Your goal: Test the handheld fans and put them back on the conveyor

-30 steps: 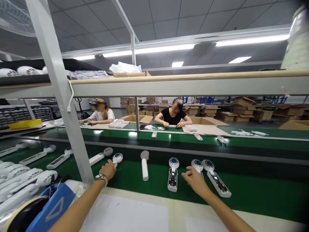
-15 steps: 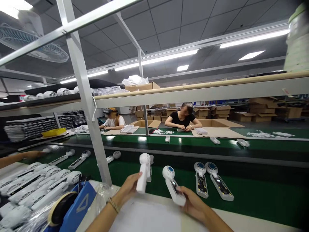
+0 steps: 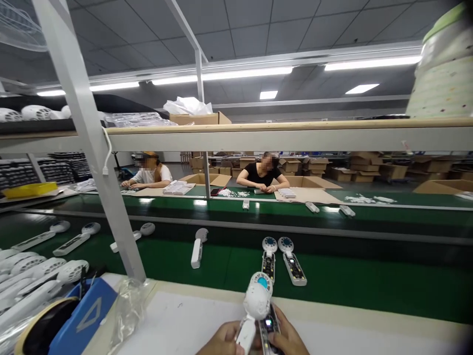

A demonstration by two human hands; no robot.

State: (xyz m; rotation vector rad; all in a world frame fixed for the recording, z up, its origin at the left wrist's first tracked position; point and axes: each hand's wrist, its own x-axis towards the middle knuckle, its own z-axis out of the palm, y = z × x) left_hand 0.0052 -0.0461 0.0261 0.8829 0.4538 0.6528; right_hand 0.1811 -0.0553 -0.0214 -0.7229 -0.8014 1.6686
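Near the bottom centre, my left hand (image 3: 223,340) is closed round a white round-headed piece (image 3: 256,301), its head tilted up and overlapping the device beside it. My right hand (image 3: 286,335) grips a white handheld device (image 3: 269,323) with its open handle showing a dark circuit board and a small light. Both are held close together over the white worktop. Just beyond, on the green belt, lie two open devices (image 3: 294,268) with dark boards and blue-dotted round heads. Another white device (image 3: 197,253) lies further left on the belt.
A slanted metal post (image 3: 96,148) rises at left, beside a blue holder (image 3: 86,315), crumpled clear plastic (image 3: 127,308) and stacked white devices (image 3: 33,276). A shelf (image 3: 258,134) spans overhead. Two people (image 3: 258,175) sit across the belt.
My hands have come together lower down, bringing the two held pieces side by side. The view has shifted right, and the other hand at the far left is out of view.
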